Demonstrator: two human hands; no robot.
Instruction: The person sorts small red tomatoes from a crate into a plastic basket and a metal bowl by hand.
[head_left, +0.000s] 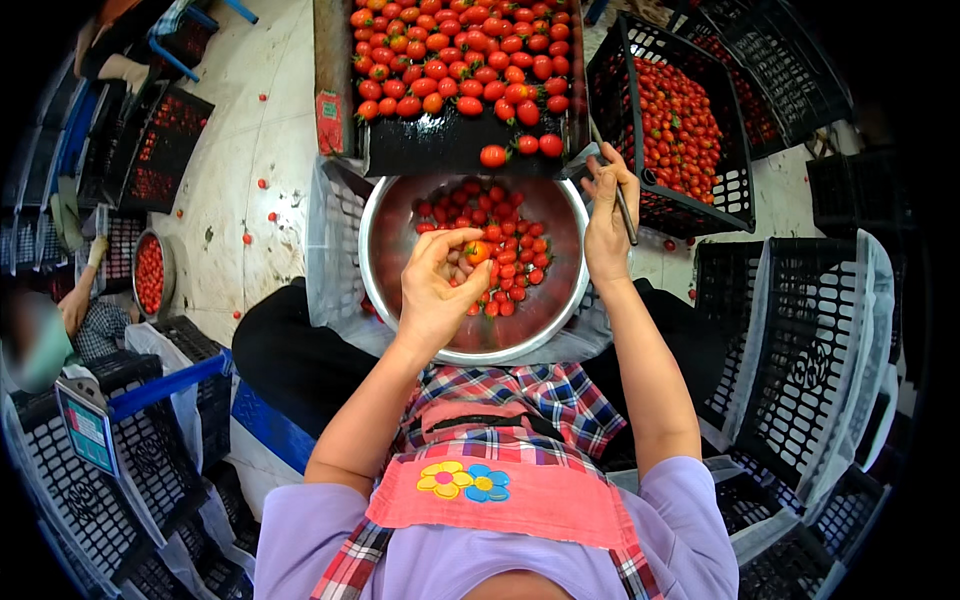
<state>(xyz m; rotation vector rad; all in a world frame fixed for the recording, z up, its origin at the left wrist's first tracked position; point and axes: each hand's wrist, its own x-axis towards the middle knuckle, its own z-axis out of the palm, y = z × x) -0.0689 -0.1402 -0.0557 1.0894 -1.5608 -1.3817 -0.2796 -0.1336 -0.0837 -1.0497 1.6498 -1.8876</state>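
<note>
My left hand (442, 285) is over a wide metal bowl (373, 277) and pinches an orange-red cherry tomato (476, 252) between thumb and forefinger. Small red tomatoes (512, 255) lie in the bowl below it. At the bowl's right rim, my right hand (611, 210) is raised with a thin dark rod (626, 214) along its palm; how firmly it is gripped is hard to see. Beyond the bowl, a sorting tray (420, 148) with a black lower end holds many red tomatoes (457, 60). Three of them (528, 145) lie near its lower edge, apart from the rest.
The bowl rests over a lined crate (324, 247). A black crate of tomatoes (652, 184) stands at the upper right, with stacked empty crates (795, 360) at the right. Loose tomatoes (272, 217) dot the floor. At the far left, a co-worker (97, 322) is beside another full bowl (171, 281).
</note>
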